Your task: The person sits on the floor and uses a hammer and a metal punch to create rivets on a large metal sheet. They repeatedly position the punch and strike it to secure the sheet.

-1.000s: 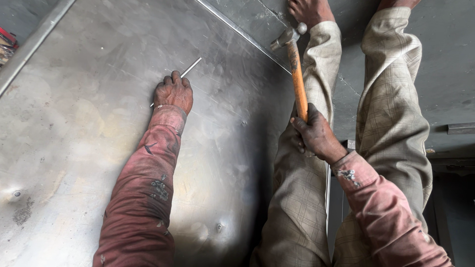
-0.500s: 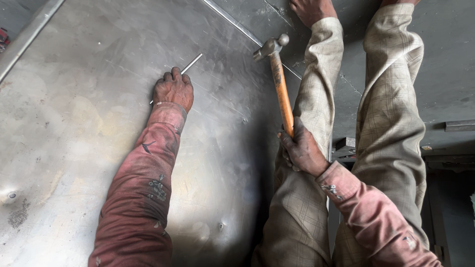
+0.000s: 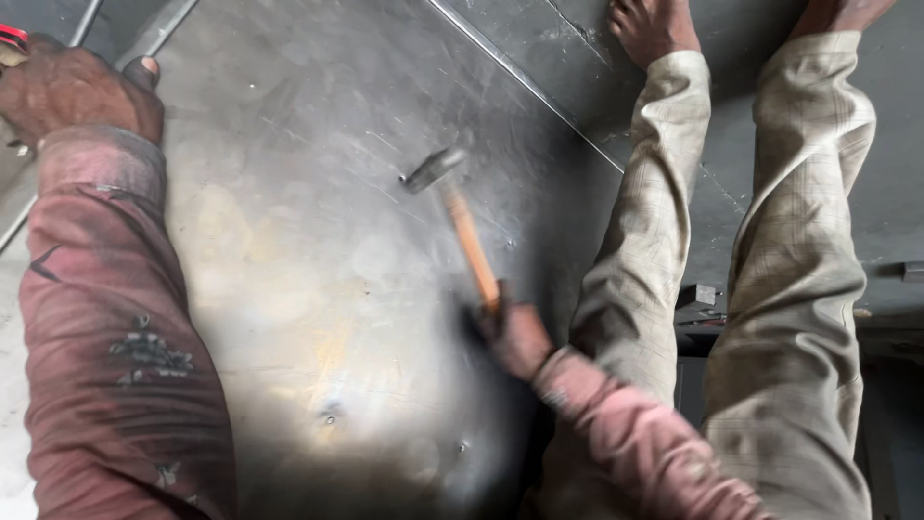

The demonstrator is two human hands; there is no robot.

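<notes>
A large grey metal sheet [image 3: 318, 241] fills the left and middle of the head view. My right hand [image 3: 510, 332] grips the orange wooden handle of a hammer [image 3: 462, 226]; its steel head hovers over the middle of the sheet and is blurred by motion. My left hand [image 3: 77, 91] is at the top left, fingers curled, resting on the sheet's far left edge by a metal bar [image 3: 159, 29]. Whether it holds anything is hidden. Both arms wear dusty pink sleeves.
My legs in beige trousers [image 3: 770, 289] stretch along the right over a dark floor, bare feet at the top. A raised seam [image 3: 520, 87] runs diagonally across the sheet's upper right. Small dents mark the sheet near the bottom. A red object [image 3: 12, 37] peeks in at the top left.
The hammer has swung left and down from the seam toward the sheet's middle. My left hand now sits farther up and left in view, and the thin rod it touched is out of sight.
</notes>
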